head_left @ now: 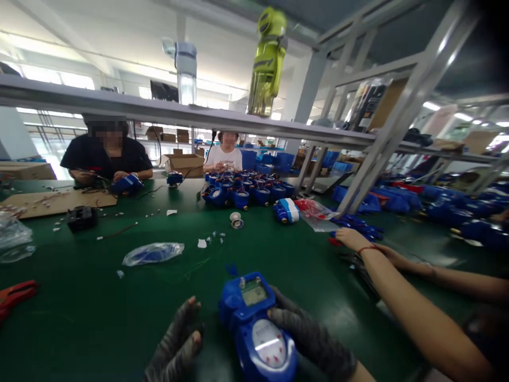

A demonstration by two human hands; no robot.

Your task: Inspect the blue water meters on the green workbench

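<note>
A blue water meter (pixel 246 339) with a small display window and a round white dial stands on the green table in front of me. My right hand (pixel 306 329), in a grey fingerless glove, grips the meter's right side, its fingertips against the casing. To the left of the meter is my left hand (pixel 177 342), gloved the same way. Its thumb and fingers are apart, and a gap separates it from the meter. Small blue pieces (pixel 231 269) lie just behind the meter.
Another person's hand (pixel 350 240) reaches in from the right. Many blue meters (pixel 246 188) are grouped at the back. A clear plastic bag (pixel 154 253), a solder spool (pixel 236 220) and red-handled pliers (pixel 18 294) lie on the table (pixel 99 318). Two people sit opposite, beyond a shelf (pixel 222 114).
</note>
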